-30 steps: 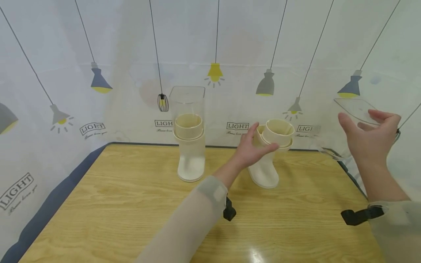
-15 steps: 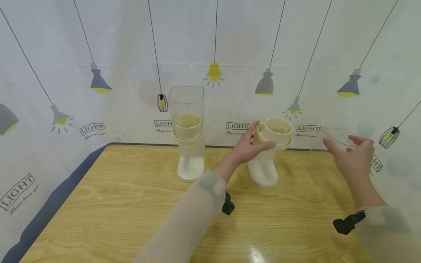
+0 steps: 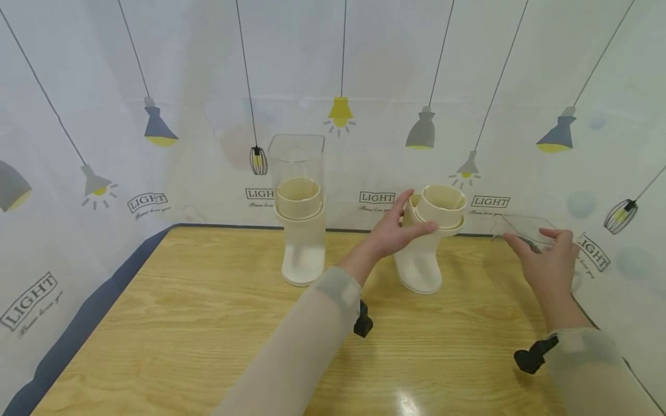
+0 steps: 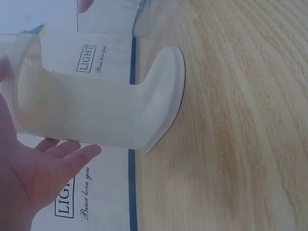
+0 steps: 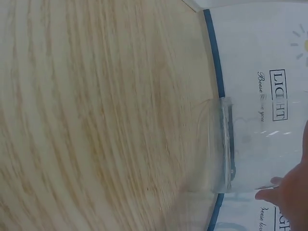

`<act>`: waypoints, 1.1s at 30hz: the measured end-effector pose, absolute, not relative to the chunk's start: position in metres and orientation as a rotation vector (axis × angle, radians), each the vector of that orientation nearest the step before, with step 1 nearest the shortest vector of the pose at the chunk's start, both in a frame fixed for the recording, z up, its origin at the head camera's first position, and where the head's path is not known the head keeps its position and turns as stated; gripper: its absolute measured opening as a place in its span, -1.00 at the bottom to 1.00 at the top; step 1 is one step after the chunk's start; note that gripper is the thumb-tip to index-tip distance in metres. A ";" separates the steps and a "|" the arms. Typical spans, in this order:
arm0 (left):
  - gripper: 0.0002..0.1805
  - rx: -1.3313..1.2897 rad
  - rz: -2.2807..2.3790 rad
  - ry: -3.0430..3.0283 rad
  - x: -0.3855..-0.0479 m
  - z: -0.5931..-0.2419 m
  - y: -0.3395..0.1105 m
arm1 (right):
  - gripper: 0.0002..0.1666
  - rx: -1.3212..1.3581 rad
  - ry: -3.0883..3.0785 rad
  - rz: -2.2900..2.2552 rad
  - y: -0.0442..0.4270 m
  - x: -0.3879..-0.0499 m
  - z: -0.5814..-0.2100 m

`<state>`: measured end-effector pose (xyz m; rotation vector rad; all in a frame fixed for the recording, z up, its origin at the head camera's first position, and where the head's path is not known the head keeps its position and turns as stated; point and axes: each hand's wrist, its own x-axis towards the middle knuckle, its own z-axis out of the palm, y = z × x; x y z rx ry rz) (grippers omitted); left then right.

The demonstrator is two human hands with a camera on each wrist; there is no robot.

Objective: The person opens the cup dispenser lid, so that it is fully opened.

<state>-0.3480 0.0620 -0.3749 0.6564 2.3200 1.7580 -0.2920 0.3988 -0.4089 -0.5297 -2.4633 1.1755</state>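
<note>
While my left hand (image 3: 393,234) grips an upright, cream, boot-shaped plastic stand (image 3: 419,268) around its round collar, my right hand (image 3: 552,263), well apart, pinches a clear, rounded-square plastic container (image 5: 260,151).

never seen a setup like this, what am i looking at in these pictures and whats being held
There is no machine here, just a person's bare left hand and right hand. The wide picture comes from a camera worn on the head, looking forward and down; the two close ones are taken from the left and right wrists. On the wooden table is a cream boot-shaped stand with a clear container at its top. To its right is a similar second stand, which the left hand holds near its upper rim. The right hand holds another see-through container near its top.
</note>
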 end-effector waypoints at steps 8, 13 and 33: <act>0.15 0.664 1.768 2.326 -0.347 -0.377 0.064 | 0.29 -0.547 -2.502 1.113 0.401 -0.293 -0.414; 0.15 0.651 1.765 2.329 -0.348 -0.378 0.065 | 0.25 -0.539 -2.528 1.056 0.402 -0.294 -0.414; 0.17 0.666 1.784 2.338 -0.347 -0.378 0.069 | 0.32 -0.514 -2.607 1.011 0.407 -0.295 -0.408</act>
